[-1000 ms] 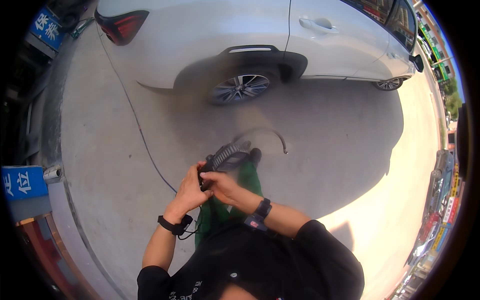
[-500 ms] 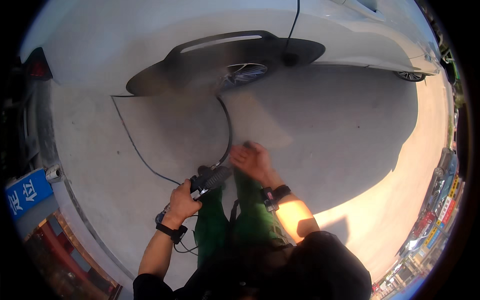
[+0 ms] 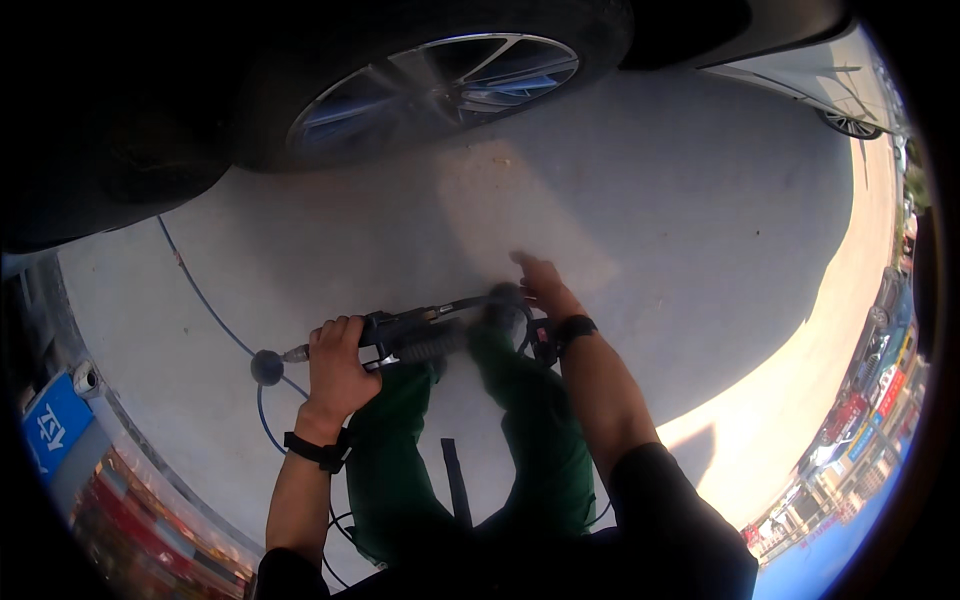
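My left hand (image 3: pixel 340 370) is wrapped round the handle of a black tyre inflator gun (image 3: pixel 415 338), held level above my knees. From its right end a short black hose (image 3: pixel 463 304) runs toward my right wrist and curves down beside it. A metal fitting (image 3: pixel 296 354) on the left end joins a thin blue air hose (image 3: pixel 205 292). My right hand (image 3: pixel 545 284) is closed in front of me with the fingertips drawn together; a small dark spot shows at the tips, too small to name. Ahead stands a car wheel (image 3: pixel 440 85) with a silver spoked rim.
A dark ball (image 3: pixel 267 367) sits on the air hose by the fitting. The car's other wheel (image 3: pixel 850 125) is at the far right. Concrete ground (image 3: pixel 700 260) lies between me and the car. A blue sign (image 3: pixel 55 425) stands at left; parked vehicles (image 3: pixel 868 362) are at the right edge.
The wheel now looks larger and nearer, and my knees are bent. The short hose has come away from the wheel side toward my right wrist. My right hand's fingers have drawn in.
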{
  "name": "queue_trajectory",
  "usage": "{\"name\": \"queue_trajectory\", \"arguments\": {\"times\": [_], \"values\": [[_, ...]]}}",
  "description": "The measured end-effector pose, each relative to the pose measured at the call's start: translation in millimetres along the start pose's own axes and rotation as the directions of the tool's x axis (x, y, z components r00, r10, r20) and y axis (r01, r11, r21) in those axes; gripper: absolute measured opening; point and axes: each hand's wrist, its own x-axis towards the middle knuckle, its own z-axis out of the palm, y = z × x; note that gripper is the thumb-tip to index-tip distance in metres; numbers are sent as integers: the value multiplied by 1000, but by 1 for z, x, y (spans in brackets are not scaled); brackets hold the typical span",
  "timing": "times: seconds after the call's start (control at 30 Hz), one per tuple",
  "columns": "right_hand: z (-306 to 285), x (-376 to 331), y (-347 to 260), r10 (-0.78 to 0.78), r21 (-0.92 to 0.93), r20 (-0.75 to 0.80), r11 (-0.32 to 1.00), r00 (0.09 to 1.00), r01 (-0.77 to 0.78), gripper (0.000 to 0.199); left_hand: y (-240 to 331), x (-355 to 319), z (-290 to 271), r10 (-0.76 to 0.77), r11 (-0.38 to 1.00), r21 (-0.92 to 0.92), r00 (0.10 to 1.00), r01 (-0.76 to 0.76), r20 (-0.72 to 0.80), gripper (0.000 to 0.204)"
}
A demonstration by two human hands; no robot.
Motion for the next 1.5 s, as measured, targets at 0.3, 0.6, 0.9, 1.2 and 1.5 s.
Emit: {"name": "queue_trajectory", "arguments": {"times": [0.3,0.6,0.9,1.2,1.5], "values": [[33,128,-57,-603,-697,-483,704,635,137,54,-38,85,69,103,993,-40,985,-109,-135,49],[-1,249,-65,-703,-752,506,-75,500,655,32,-95,177,113,242,970,72,959,-234,-150,54],[25,198,-171,-881,-338,132,390,454,856,16,-94,213,114,-87,984,-67,765,167,638,60],[81,168,-201,-839,15,-233,503,492,864,24,-141,195,91,-224,975,151,764,166,605,73],[62,203,-209,-855,108,5,516,519,850,19,-186,168,83,-457,889,280,669,362,586,57]]}}
